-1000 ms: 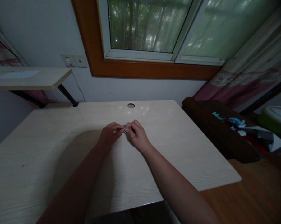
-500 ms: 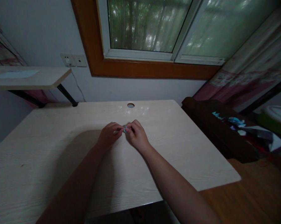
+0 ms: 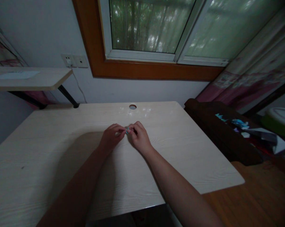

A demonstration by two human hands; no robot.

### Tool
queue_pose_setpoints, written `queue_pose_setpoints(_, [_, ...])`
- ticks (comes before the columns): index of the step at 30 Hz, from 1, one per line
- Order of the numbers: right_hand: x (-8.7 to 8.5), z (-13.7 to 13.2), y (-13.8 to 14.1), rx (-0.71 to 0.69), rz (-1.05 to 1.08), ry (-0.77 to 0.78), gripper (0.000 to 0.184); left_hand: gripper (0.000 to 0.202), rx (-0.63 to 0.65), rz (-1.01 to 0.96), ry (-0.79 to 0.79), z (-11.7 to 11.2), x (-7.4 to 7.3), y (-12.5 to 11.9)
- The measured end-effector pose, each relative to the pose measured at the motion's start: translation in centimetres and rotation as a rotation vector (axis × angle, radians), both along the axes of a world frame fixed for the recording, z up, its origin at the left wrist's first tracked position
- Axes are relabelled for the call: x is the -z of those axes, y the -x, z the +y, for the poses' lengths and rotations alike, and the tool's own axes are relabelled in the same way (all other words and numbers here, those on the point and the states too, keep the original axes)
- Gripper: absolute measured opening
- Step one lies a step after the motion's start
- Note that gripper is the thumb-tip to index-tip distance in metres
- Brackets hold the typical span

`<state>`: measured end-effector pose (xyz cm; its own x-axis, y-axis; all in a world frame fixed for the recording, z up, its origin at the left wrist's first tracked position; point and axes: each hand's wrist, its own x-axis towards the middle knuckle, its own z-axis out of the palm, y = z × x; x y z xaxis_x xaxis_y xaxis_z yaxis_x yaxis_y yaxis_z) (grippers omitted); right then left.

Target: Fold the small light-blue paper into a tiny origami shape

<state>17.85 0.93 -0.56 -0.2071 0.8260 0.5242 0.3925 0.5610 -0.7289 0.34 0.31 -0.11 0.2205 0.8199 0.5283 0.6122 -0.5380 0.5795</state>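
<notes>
Over the middle of the pale wood-grain desk [image 3: 180,157], my two hands meet at a small blue-green piece [image 3: 127,130]. My left hand [image 3: 112,136] pinches its left side between thumb and fingertips. From the right, my right hand [image 3: 139,135] grips the same piece with thumb and curled fingers. Most of the piece is covered by fingertips, and it is too small to make out its kind. Both forearms reach in from the near edge.
A round cable hole [image 3: 132,107] lies behind my hands. At the back left stands a raised shelf [image 3: 59,77] on black legs. Right of the desk, a dark brown surface [image 3: 204,116] bears crumpled blue scraps [image 3: 240,123]. A window [image 3: 144,28] is ahead.
My fingers have shifted very slightly around the small piece, and its visible part looks a little different. Both hands stay in nearly the same place.
</notes>
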Motion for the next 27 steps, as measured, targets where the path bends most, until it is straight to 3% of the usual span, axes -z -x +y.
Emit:
queue_pose_setpoints(11, [-0.5, -0.2, 0.1, 0.0, 0.04, 0.02, 0.017, 0.01, -0.076, -0.015, -0.048, 0.0, -0.2, 0.5])
queue_pose_setpoints(19, [-0.7, -0.3, -0.1, -0.016, 0.073, -0.003, 0.008, 0.009, -0.054, 0.001, -0.106, -0.1, -0.4, 0.4])
queue_pose_setpoints(27, [-1.3, -0.5, -0.3, 0.026, 0.132, -0.057, 0.012, 0.019, -0.109, -0.221, -0.019, -0.4, -0.9, 0.5])
